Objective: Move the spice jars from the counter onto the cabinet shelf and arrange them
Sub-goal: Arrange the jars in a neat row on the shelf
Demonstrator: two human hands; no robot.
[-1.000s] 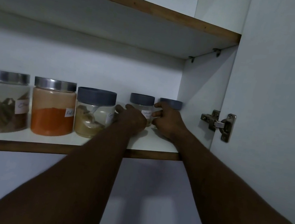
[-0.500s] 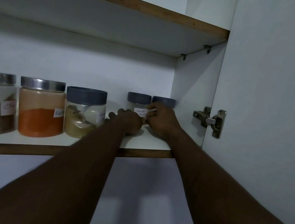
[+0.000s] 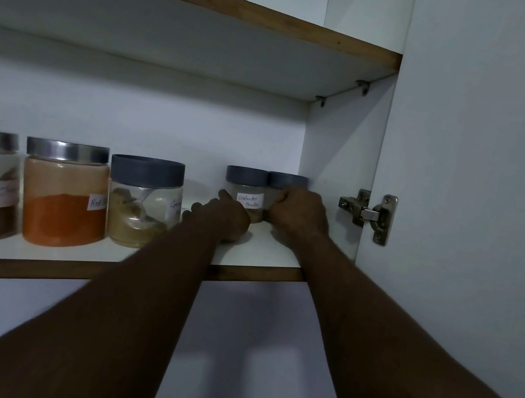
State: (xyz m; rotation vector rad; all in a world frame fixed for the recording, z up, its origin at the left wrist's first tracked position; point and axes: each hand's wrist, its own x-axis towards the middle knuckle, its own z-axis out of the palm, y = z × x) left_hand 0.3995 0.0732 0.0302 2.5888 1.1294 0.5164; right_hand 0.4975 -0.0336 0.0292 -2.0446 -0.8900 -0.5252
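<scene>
1. On the cabinet shelf [image 3: 262, 251], at its right end, the coriander jar [image 3: 250, 193] and the end jar [image 3: 286, 182] stand touching.
2. Right grip [image 3: 300, 214] curls round the end jar, below its lid.
3. Left grip [image 3: 223, 218] rests on the shelf with knuckles bent, against the coriander jar's left side; I cannot tell whether it has hold of the jar.
4. Three bigger jars [image 3: 64, 193] stand in a row further left.

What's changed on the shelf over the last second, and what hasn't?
The coriander jar slid right, away from the larger grey-lidded jar, until its lid met the lid of the corner jar. The left hand dropped towards its base, so its label now shows whole. The right hand still grips the corner jar. The grey-lidded jar and the steel-lidded jars stayed put.
</scene>
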